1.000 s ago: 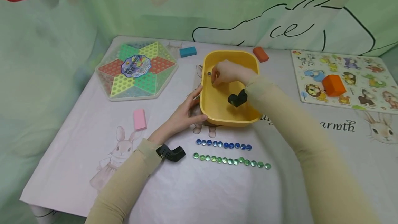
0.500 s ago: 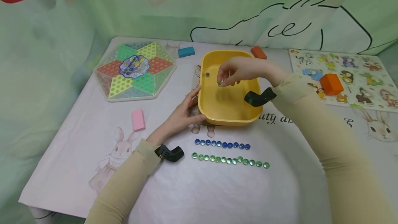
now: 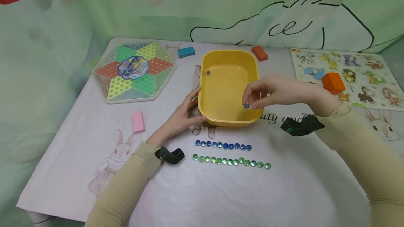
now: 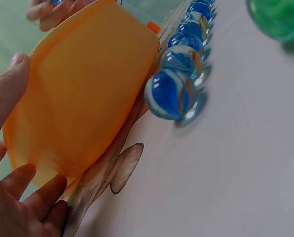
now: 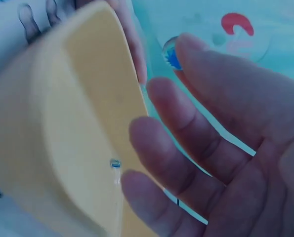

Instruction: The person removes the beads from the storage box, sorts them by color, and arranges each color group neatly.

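Marble (image 3: pixel 246 105), blue, pinched in the right hand (image 3: pixel 277 94) over the yellow tub (image 3: pixel 221 115); left hand (image 3: pixel 183 116) clasps its corner. One marble (image 3: pixel 208 73) inside; ten blue (image 3: pixel 223 145), fourteen green (image 3: pixel 231 161) on the worktop.

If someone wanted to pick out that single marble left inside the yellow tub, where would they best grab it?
Probably from straight above, fingertips pinching the marble across its round sides. It lies low in the far left corner of the yellow tub, close against the wall, so a sideways approach looks blocked. The right hand already pinches a blue marble, and the left hand holds the tub's near corner.
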The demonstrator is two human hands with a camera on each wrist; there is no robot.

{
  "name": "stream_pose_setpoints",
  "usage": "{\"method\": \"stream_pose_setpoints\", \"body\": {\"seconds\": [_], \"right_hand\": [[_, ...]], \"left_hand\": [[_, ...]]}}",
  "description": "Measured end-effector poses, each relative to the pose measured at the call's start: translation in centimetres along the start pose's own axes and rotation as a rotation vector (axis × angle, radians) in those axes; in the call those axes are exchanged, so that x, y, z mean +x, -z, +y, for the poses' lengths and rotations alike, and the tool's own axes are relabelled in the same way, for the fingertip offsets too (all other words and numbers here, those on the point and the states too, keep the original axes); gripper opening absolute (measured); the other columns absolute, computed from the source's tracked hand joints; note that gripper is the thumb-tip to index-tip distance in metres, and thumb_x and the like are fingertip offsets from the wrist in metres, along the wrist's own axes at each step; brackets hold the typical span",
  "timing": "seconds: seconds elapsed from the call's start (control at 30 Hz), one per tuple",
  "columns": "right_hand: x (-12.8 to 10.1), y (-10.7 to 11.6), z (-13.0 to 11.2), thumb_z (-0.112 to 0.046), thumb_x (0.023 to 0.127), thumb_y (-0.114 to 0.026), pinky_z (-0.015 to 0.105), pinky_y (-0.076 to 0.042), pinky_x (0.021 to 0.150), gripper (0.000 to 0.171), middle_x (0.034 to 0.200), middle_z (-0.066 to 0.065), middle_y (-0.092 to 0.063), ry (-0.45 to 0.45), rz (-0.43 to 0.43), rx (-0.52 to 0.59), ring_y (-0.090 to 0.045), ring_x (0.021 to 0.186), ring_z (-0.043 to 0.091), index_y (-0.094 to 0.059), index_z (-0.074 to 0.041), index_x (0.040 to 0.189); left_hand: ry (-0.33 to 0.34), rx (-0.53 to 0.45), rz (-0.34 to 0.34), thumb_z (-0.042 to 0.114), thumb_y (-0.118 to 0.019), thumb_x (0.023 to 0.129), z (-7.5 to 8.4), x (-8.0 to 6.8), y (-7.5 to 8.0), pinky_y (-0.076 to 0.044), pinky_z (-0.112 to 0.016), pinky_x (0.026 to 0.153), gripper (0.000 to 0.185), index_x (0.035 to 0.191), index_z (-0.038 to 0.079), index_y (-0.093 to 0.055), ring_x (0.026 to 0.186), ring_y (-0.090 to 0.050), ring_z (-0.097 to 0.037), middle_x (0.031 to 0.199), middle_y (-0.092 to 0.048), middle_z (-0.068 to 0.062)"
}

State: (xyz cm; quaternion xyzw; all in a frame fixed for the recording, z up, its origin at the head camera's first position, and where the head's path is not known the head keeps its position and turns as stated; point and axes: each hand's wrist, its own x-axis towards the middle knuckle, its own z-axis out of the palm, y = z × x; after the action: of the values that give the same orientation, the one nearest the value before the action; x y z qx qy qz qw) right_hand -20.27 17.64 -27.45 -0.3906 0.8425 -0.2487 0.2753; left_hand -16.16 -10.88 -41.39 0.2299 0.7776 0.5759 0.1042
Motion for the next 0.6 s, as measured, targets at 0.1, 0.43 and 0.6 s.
{"method": "stream_pose_setpoints", "body": {"seconds": [0.1,0.43,0.6], "right_hand": [[-1.3,-1.0,0.2,-0.020,0.085,-0.066,0.021,-0.045,0.062,0.012,0.079,-0.008,-0.057,0.082,0.011,0.008,-0.052,0.074,0.009,-0.063,-0.017,0.096],[-4.4,-4.7,1.8,-0.014,0.084,-0.067,0.020,-0.045,0.058,0.015,0.078,-0.010,-0.059,0.200,0.010,0.112,-0.052,0.070,0.006,-0.062,-0.022,0.096],[-4.7,-7.2,3.4,-0.018,0.084,-0.067,0.020,-0.044,0.058,0.011,0.074,-0.011,-0.057,0.145,0.014,0.140,-0.051,0.067,0.005,-0.062,-0.023,0.093]], "left_hand": [[0.019,0.016,0.002,0.019,-0.065,0.086,0.3,0.0,0.0,-0.015,-0.043,0.114,0.086,0.149,0.028,-0.008,0.138,-0.027,-0.019,0.155,-0.013,0.004],[0.018,-0.002,-0.017,0.008,-0.063,0.087,3.3,-0.5,0.3,-0.016,-0.047,0.113,0.083,0.149,0.011,-0.008,0.137,-0.028,-0.030,0.154,-0.015,-0.014],[0.003,-0.009,-0.021,0.019,-0.064,0.087,3.0,-0.5,0.3,-0.018,-0.047,0.113,0.084,0.149,0.010,-0.009,0.136,-0.029,-0.031,0.154,-0.015,-0.014]]}}
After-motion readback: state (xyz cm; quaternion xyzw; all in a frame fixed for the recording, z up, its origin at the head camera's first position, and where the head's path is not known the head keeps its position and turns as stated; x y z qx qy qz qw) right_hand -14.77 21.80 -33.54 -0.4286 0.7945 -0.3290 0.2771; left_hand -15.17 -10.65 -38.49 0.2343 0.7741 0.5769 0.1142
